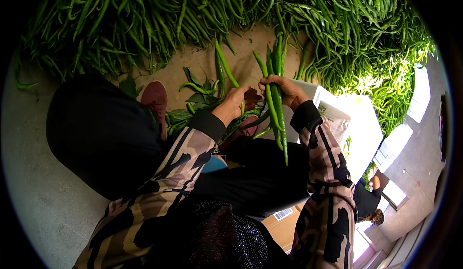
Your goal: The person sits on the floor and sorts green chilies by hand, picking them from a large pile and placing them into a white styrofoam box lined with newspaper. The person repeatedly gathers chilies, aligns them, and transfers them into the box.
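Several long green chili peppers [277,104] are clasped in my right hand [285,90], pointing roughly up and down the view. Beside it on the left, my left hand [238,101] is partly curled, with a pale green pepper [226,63] running to its fingers and a bit of green showing at the palm. Another darker pepper stands just left of that one. Below and left of my left hand, loose peppers and green leaves [197,99] lie on the floor between my shoes. A great heap of green chili peppers [144,19] spreads across the top of the view.
A white box [318,95] stands right of my right hand, with a printed bag against it. More white boxes [392,149] are farther right beside the heap. A cardboard box [284,223] is below my legs. Another person [367,200] in black is at the lower right.
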`<action>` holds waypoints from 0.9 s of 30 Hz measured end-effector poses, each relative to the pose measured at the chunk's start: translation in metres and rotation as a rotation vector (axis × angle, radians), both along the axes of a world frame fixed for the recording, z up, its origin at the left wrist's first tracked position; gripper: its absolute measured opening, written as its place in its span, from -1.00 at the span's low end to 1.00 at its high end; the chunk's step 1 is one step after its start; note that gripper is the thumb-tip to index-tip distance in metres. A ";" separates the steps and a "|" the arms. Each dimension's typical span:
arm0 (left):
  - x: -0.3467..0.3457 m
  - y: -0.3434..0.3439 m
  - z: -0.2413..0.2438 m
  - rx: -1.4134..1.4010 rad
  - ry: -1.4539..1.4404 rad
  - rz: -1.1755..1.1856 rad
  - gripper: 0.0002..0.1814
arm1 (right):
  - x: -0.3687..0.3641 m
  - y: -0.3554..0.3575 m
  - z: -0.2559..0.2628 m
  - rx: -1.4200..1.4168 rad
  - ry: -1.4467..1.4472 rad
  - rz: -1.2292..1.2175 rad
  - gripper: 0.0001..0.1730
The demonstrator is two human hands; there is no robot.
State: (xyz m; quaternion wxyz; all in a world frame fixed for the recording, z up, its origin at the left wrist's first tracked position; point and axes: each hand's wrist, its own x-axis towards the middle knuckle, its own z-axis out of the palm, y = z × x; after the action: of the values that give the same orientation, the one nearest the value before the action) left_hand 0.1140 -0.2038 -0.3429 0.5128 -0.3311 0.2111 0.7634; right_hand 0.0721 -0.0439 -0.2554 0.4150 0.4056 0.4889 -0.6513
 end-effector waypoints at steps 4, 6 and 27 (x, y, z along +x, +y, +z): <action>0.005 0.002 -0.012 0.122 -0.024 0.105 -0.75 | 0.001 -0.008 0.007 0.007 0.065 -0.025 -0.84; 0.010 0.008 -0.009 0.183 -0.105 0.128 -0.77 | 0.003 -0.010 0.008 -0.056 0.118 -0.013 -0.79; 0.002 -0.051 0.111 -0.262 0.579 -0.023 -0.57 | 0.005 -0.033 0.054 0.295 0.536 0.000 -0.73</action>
State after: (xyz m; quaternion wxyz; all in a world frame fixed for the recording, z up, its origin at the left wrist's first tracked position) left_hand 0.1158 -0.2543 -0.2314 0.3929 -0.1609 0.4486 0.7865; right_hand 0.0771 -0.0771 -0.2018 0.2079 0.2750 0.6703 -0.6572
